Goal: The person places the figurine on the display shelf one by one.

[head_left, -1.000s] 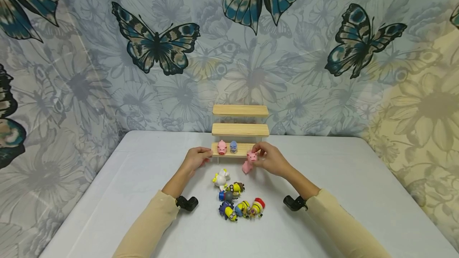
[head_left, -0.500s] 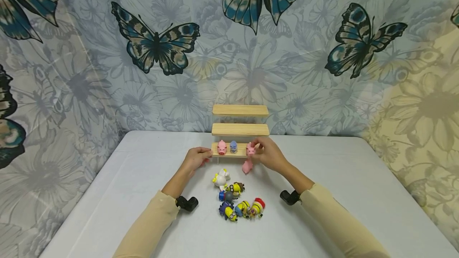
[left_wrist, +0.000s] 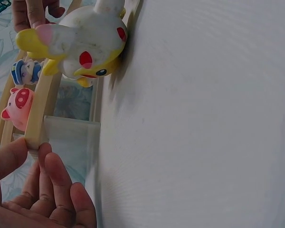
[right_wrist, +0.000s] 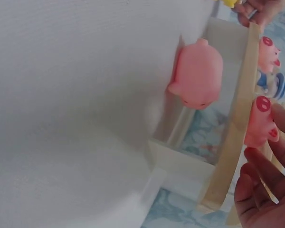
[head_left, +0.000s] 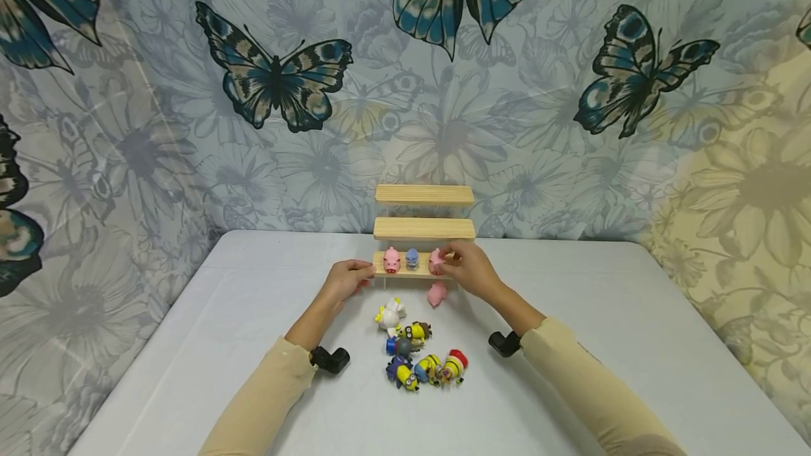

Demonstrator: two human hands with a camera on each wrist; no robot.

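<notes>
Pig [right_wrist: 257, 127] sits on the bottom shelf [head_left: 422, 265], pinched between the right hand's [head_left: 472, 273] thumb and half-bent fingers, which hide one side. The left hand [head_left: 345, 281] pinches the shelf's left end. A white toy [left_wrist: 85, 33] mostly blocks the left wrist's view of that pig.

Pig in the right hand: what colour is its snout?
Pinkish-red snout, clearest in the right wrist view.

Smooth plastic-looking pig figure [right_wrist: 258, 126], grained wooden shelf board [head_left: 424, 229], translucent plastic-looking support [left_wrist: 73, 147], matt tabletop [head_left: 608, 301], cloth sleeve [head_left: 262, 400]
</notes>
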